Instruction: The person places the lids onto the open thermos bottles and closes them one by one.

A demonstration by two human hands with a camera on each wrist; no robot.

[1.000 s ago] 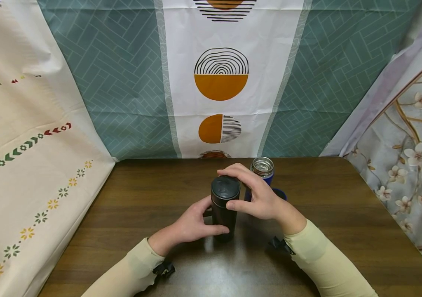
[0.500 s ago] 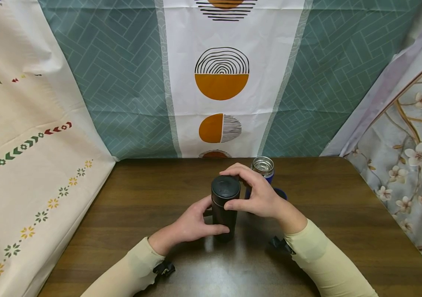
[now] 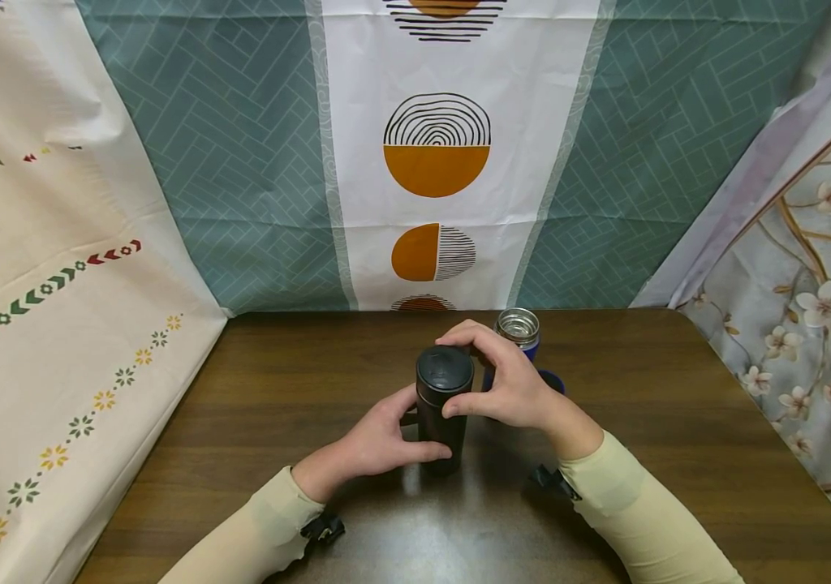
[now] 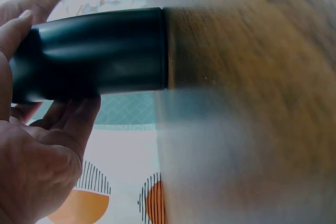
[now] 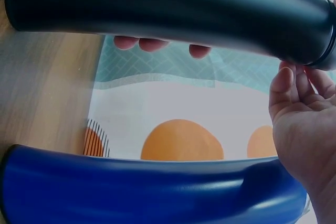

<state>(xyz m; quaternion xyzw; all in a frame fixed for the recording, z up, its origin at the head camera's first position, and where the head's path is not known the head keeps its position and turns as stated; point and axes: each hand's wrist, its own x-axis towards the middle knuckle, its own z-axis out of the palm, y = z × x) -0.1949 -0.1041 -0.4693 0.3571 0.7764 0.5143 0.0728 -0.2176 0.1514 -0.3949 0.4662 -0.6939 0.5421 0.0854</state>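
A black flask point(image 3: 441, 426) with a black lid point(image 3: 445, 369) stands upright on the wooden table. My left hand point(image 3: 375, 438) grips its body from the left, thumb across the near side and fingers behind. Those fingertips show past the flask's far side in the right wrist view. Around the top, near the lid, my right hand point(image 3: 510, 389) holds the flask between thumb and fingers. Behind that hand is a blue flask point(image 3: 530, 353) with its steel mouth uncovered; its lower part is hidden in the head view. The right wrist view shows its glossy blue body point(image 5: 131, 187).
A small round blue piece point(image 3: 553, 381), perhaps a lid, lies right of the blue flask, partly hidden by my right hand. The table point(image 3: 299, 357) ends at a patterned cloth backdrop point(image 3: 240, 162). More cloth hangs at both sides.
My right fingers and thumb have shifted slightly around the top of the black flask. The left hand and the blue flask stay where they were.
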